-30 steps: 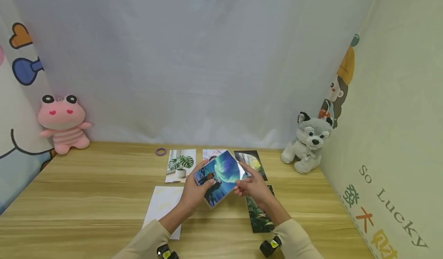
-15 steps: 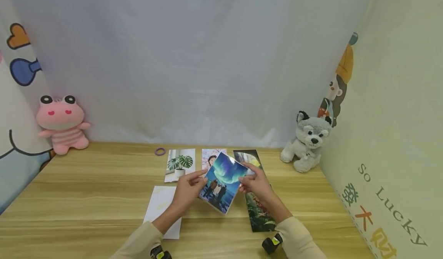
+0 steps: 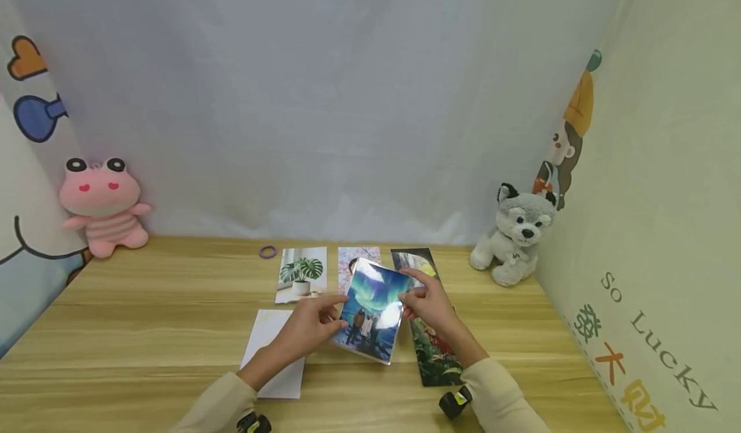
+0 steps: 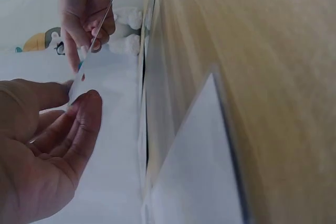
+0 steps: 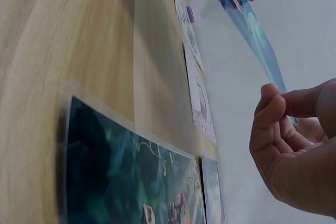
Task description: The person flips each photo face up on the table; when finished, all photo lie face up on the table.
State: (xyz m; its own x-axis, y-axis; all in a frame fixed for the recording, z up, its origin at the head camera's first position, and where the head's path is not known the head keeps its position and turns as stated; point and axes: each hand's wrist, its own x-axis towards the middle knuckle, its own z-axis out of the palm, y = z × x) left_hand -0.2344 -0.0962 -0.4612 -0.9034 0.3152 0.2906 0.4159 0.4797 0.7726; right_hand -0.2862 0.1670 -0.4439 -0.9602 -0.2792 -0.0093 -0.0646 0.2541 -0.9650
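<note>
Both hands hold up a glossy photo (image 3: 373,314) with three people standing under a blue-green aurora, tilted slightly over the middle of the table. My left hand (image 3: 307,327) pinches its left side between thumb and fingers. At the upper right edge, my right hand (image 3: 431,301) does the same. Seen nearly edge-on in the left wrist view, the photo (image 4: 100,30) looks thin, with the left hand (image 4: 47,145) at its near end. The right wrist view shows thumb and forefinger of the right hand (image 5: 294,140) closed on the photo's end.
On the wooden table (image 3: 162,343) lie a plant photo (image 3: 301,275), a partly covered blossom photo (image 3: 360,254), a dark photo (image 3: 419,256), a greenery photo (image 3: 431,362) and a white card (image 3: 280,378). Behind are a purple ring (image 3: 268,251), a pink plush (image 3: 104,208) and a husky plush (image 3: 512,237).
The aurora photo has turned from a strong slant to nearly upright and come slightly nearer. My left hand has moved left and down, its grip shifting to the photo's side edge.
</note>
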